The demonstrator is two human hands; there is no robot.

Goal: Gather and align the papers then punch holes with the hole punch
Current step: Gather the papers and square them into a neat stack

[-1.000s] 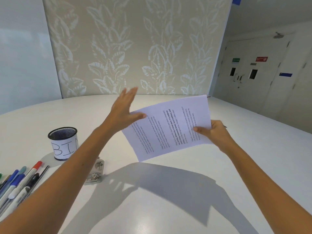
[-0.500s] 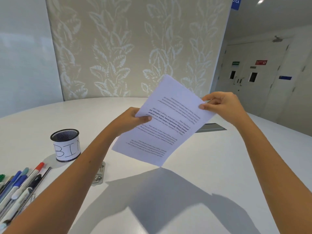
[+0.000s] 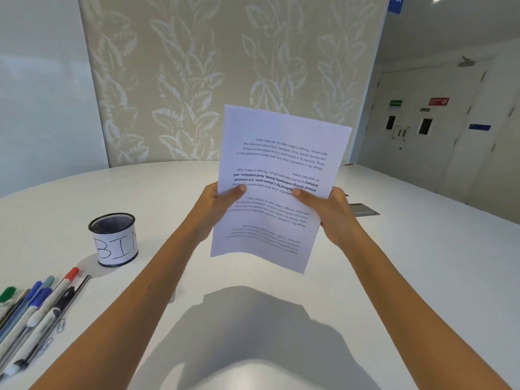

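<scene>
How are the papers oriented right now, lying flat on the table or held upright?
Held upright, off the table. The papers stand on end, gripped by the left hand and right hand, printed text upside down.

Probably an office: broad white table [image 3: 422,277], pens [image 3: 36,311], signed double doors [image 3: 408,130] beyond

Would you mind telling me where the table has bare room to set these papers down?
The white table is bare under the held white printed papers, and rightward past the right hand. The left is crowded: the black mesh cup labelled BIN and the row of coloured pens and markers.
</scene>
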